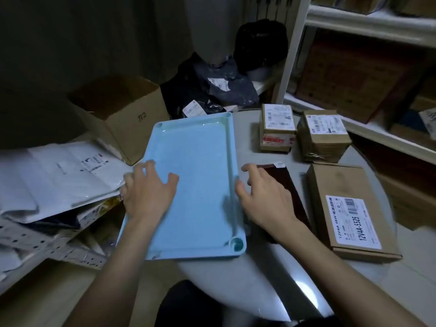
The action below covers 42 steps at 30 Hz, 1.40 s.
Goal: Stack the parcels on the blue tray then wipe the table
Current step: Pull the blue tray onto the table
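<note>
Blue tray [193, 175] is lying at the middle of the frame on the round grey table [264, 274], bare, its left edge hanging out past the table's rim. No parcel is on it yet.

Left hand [147, 194] is resting over the tray's left edge, fingers spread, gripping nothing. Right hand [264, 197] is hovering just beside the tray's right rim, also spread and empty, above a dark flat item [285, 182] whose nature I cannot tell.

Parcels are sitting to the right of centre: two small cardboard boxes [277, 127] [323, 135] toward the upper right, one long flat box [349, 208] at right with its label facing up.

Judgement: the step in hand looks like seating the tray before loading. Doing it well probably means sliding the tray fully onto the table first, since the overhang could tip it under weight. The long flat box looks the best base; the two small ones would go on top.

Outward: an open carton [122, 114] and piled mailer bags [59, 180] at left, shelving [368, 27] at upper right.
</note>
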### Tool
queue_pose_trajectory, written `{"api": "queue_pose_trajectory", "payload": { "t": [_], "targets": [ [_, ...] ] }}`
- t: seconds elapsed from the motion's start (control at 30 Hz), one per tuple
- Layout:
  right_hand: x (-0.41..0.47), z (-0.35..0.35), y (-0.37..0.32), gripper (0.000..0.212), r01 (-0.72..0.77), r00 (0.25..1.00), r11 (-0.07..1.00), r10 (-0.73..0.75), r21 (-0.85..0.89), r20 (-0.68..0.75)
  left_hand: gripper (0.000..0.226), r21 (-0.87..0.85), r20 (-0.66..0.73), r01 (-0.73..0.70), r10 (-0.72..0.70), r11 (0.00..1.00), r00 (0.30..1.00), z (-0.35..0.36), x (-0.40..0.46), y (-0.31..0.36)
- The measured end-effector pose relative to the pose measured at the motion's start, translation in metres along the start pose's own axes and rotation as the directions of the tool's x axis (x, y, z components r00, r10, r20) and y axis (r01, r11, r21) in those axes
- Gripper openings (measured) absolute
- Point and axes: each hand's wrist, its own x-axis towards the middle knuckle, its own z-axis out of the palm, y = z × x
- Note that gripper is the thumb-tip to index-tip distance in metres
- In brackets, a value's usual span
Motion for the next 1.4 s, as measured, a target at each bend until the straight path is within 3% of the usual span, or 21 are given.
{"api": "queue_pose_trajectory", "payload": {
  "t": [0.07, 0.13, 0.3, 0.47, 0.93, 1.1, 1.27, 1.4],
  "targets": [
    [0.004, 0.011, -0.004, 0.039, -0.045, 0.998, 0.998, 0.043, 0.042, 0.049, 0.070, 0.059, 0.123, 0.158, -0.164, 0.986, 0.979, 0.003, 0.003, -0.022],
    [0.006, 0.029, -0.008, 0.037, -0.076, 0.995, 0.994, 0.071, 0.083, 0.071, 0.072, 0.028, 0.181, 0.204, -0.206, 0.979, 0.962, 0.011, 0.004, -0.044],
    [0.009, 0.041, 0.003, 0.036, -0.108, 0.993, 0.963, 0.116, 0.246, -0.018, 0.068, -0.092, 0.100, 0.167, -0.157, 0.982, 0.982, 0.004, 0.011, -0.031],
    [0.004, 0.023, 0.015, 0.037, -0.106, 0.984, 0.955, 0.140, 0.277, -0.106, 0.067, -0.129, 0.029, 0.115, -0.112, 0.985, 0.993, -0.013, 0.009, -0.002],
    [-0.015, 0.016, 0.047, 0.038, -0.139, 0.984, 0.951, 0.163, 0.278, -0.065, 0.077, -0.111, 0.146, 0.071, -0.054, 0.991, 0.988, 0.022, -0.018, 0.013],
    [-0.015, 0.013, 0.052, 0.027, -0.123, 0.987, 0.949, 0.149, 0.289, -0.067, 0.075, -0.103, 0.163, 0.062, -0.045, 0.993, 0.986, 0.024, -0.019, 0.011],
    [0.010, -0.013, 0.063, 0.026, -0.126, 0.970, 0.978, 0.157, 0.169, -0.187, 0.071, 0.024, 0.001, -0.097, 0.097, 0.995, 0.995, 0.018, -0.017, 0.025],
    [0.069, -0.032, 0.073, 0.037, -0.166, 0.959, 0.986, 0.158, -0.015, -0.235, 0.067, -0.089, -0.034, -0.294, 0.292, 0.952, 0.956, 0.013, -0.007, 0.067]
  ]
}}
